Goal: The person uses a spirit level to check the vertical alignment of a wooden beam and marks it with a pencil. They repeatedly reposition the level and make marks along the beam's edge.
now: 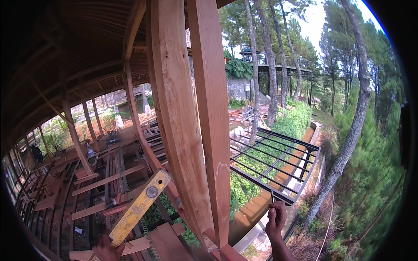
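Note:
At the lower left, my left hand (108, 249) is closed round the lower end of a worn yellow spirit level (134, 216). The level slants up to the right, its round vial near the upper end. My right hand (276, 219), raised at the lower right, pinches a thin, dark, pencil-like stick (272, 196) that points upward. Between my hands rise two tall wooden posts: a pale, knotty one (180, 113) and a smoother, reddish-brown squared one (212, 113). Neither hand appears to touch them. Part of my left hand is cut off by the lower edge.
Loose planks (109, 179) lie across dark floor joists on the left, with gaps between them. A black metal frame (274, 162) juts out beyond the posts, above a brown water channel (248, 217). A leaning tree trunk (344, 156) stands at the right.

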`<state>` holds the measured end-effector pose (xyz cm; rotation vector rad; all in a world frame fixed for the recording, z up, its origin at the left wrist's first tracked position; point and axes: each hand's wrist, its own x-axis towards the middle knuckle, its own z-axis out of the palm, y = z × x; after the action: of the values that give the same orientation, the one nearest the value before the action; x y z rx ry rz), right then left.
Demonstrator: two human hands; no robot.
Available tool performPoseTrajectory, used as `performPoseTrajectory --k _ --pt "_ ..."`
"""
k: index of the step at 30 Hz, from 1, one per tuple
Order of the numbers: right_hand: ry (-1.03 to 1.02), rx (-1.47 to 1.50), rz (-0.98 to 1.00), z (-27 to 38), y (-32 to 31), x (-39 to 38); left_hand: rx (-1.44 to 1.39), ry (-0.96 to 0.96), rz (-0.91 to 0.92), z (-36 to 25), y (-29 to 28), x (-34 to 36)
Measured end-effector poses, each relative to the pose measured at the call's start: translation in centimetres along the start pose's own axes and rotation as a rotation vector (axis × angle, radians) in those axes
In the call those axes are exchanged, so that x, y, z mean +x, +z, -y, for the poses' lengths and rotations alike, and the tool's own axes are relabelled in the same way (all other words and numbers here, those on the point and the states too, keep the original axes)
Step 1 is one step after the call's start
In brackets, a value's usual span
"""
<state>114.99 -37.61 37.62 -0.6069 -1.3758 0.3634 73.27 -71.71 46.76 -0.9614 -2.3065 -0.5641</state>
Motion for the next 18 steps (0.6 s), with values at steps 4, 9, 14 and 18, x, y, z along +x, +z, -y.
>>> performPoseTrajectory --k 4,9,14,18 --pt "-0.298 0.067 -0.098 6.6 3.0 2.4 0.096 0.206 -0.157 -5.4 -5.6 0.6" --pt "-0.329 0.457 -0.093 10.6 5.6 3.5 -0.027 0.675 -0.201 -17.0 -9.4 7.7" --pt "-0.42 0.509 -0.005 11.1 8.3 8.2 0.091 0.721 -0.152 -25.1 -11.1 12.0" --pt "-0.383 0.807 0.021 10.0 10.6 14.6 0.001 0.778 -0.172 -30.8 -7.0 17.1"
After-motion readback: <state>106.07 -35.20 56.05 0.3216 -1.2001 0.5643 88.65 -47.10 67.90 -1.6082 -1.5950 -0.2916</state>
